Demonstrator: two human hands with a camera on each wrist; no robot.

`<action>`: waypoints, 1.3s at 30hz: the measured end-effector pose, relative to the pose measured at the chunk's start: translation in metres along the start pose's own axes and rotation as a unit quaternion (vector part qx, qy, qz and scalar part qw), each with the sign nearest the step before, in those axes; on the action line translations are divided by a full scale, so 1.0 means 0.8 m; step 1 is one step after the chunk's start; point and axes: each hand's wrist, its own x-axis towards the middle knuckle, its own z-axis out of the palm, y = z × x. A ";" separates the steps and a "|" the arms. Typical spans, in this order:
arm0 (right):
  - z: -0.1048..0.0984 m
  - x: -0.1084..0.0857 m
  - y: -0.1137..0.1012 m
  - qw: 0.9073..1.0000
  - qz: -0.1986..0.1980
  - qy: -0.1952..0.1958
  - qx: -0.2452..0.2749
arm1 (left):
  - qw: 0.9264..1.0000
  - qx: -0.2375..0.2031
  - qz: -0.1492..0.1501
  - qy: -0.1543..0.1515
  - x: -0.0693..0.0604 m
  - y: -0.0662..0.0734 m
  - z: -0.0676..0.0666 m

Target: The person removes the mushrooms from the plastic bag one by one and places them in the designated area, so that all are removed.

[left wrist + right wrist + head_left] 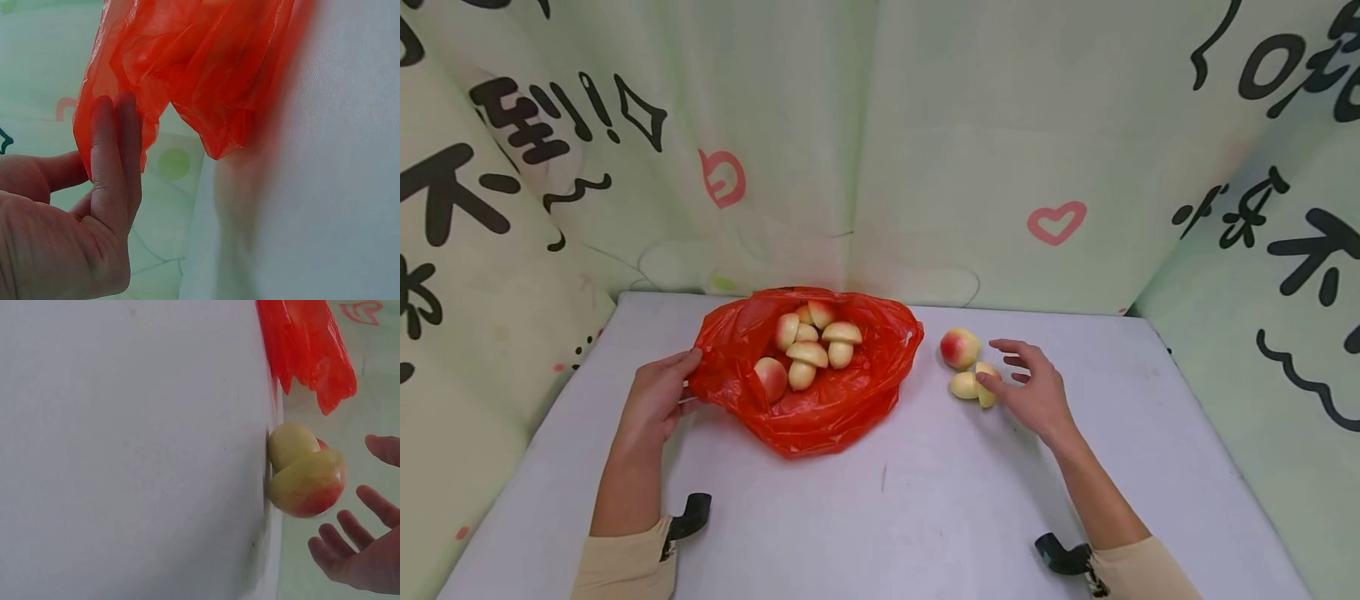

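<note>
While the left hand (658, 392) pinches the red bag's (820, 429) left edge in the head view, mushroom-shaped pieces (807, 353) sit inside; right of the bag, on the tabletop (850, 533), the right hand (1033, 392) is at loose pale yellow pieces (963, 386) and a round red-yellow piece (959, 347). Left wrist: fingers (109, 169) clamped on bag plastic. Right wrist: fingers (355, 528) apart, near the loose pieces.

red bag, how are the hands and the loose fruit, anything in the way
Left hand pinching edge of red bag. Right hand spread beside loose fruit, holding nothing. Mushrooms inside bag. Nothing seen between right hand and fruit.
</note>
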 end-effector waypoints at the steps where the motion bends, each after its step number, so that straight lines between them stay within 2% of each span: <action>1: 0.001 0.000 -0.001 1.000 -0.004 0.006 0.004 | 1.000 0.000 0.000 0.000 0.000 0.000 0.000; 9: 0.014 0.005 -0.015 0.997 -0.039 0.052 0.036 | 1.000 0.001 -0.002 -0.002 -0.002 0.000 -0.002; 15: 0.027 0.010 -0.031 0.993 -0.072 0.057 0.068 | 1.000 0.001 0.001 -0.005 0.000 0.000 -0.002; 21: 0.042 0.019 -0.052 0.990 -0.102 0.040 0.093 | 1.000 -0.001 -0.004 -0.006 0.001 -0.002 -0.003; 30: 0.066 0.029 -0.084 0.984 -0.151 0.008 0.098 | 1.000 -0.001 0.001 -0.004 -0.001 0.001 -0.003; 34: 0.078 0.036 -0.099 0.979 -0.172 -0.018 0.105 | 1.000 0.000 0.001 0.000 -0.001 0.000 -0.003; 39: 0.092 0.045 -0.115 0.976 -0.179 -0.060 0.110 | 1.000 0.007 0.002 -0.001 -0.002 0.002 -0.001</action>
